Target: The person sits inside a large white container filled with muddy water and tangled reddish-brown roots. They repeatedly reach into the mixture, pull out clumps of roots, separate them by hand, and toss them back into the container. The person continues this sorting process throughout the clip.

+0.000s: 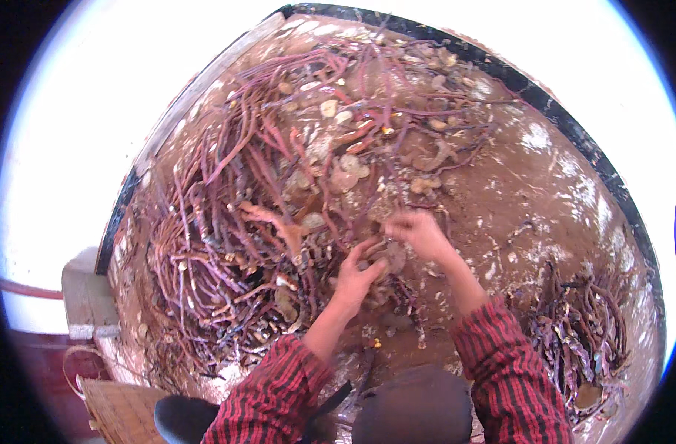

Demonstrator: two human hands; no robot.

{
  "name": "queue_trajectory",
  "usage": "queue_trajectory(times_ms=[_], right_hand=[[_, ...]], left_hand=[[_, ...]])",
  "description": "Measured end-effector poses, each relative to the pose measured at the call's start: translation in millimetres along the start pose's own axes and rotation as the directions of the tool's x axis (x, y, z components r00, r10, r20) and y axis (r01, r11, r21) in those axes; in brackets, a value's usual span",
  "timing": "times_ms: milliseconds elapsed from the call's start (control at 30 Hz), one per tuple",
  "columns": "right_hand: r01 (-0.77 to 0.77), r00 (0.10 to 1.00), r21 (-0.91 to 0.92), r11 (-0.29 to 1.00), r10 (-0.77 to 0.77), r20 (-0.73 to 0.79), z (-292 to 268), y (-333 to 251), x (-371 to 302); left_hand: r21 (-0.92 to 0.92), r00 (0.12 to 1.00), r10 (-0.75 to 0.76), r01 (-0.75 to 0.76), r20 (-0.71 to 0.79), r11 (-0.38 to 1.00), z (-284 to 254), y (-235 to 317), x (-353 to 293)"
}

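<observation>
My left hand (358, 275) is over the middle of the work surface, its fingers and thumb bent around a brownish, earthy lump that I cannot make out. Close beside it, a little farther off, my right hand (416, 229) has its fingers drawn together in a pinch. Motion blurs those fingertips, and what they hold is too small to tell. Left of both hands lies a big tangled heap of long, thin, reddish-purple roots (227, 214). Pale round slices or stones (329, 109) and a thick orange-brown root piece (279, 226) lie among them.
A smaller pile of dark purple roots (586, 325) lies at the right. Brown soil with whitish patches covers the surface (516, 185). A raised dark edge (575, 126) runs round the far and right sides. At lower left are a wooden block (90, 296) and a woven basket-like object (119, 411).
</observation>
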State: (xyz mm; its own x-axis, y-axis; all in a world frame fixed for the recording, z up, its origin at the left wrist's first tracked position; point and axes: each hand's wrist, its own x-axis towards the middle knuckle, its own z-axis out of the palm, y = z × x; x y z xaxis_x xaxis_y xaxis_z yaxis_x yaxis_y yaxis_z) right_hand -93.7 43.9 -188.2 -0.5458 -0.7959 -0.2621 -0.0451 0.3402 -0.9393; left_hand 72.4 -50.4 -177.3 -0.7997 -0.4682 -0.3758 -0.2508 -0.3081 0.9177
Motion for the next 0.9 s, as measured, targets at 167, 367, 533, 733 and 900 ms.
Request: queue_trajectory(times_ms=[167,367,533,733,900], right_hand=[[-0.113,0.818,-0.677,0.727,-0.318,-0.479,-82.7,33.2,77.0],[-0.091,0.944,-0.843,0.530,-0.225,-0.243,-83.8,40.2,77.8],[-0.082,0.814,-0.749,0.657,-0.390,-0.431,-49.6,50.4,52.5],[0.235,0.721,-0.369,0.899,-0.416,-0.553,25.5,26.0,-11.1],[0.284,0.933,-0.126,0.950,-0.304,-0.192,58.2,-13.4,-70.1]], left_hand=[[-0.157,0.979,-0.172,0.154,-0.106,0.976,-6.1,0.1,-5.7],[-0.135,0.979,-0.141,0.122,-0.144,0.983,-12.0,10.9,-13.3],[-0.321,0.979,-0.200,0.176,-0.044,0.931,-15.3,4.0,-9.2],[-0.507,0.986,-0.167,0.157,0.025,0.847,-5.7,13.9,-12.2],[-0.520,0.972,-0.137,0.220,0.193,0.825,-12.9,17.2,-10.8]])
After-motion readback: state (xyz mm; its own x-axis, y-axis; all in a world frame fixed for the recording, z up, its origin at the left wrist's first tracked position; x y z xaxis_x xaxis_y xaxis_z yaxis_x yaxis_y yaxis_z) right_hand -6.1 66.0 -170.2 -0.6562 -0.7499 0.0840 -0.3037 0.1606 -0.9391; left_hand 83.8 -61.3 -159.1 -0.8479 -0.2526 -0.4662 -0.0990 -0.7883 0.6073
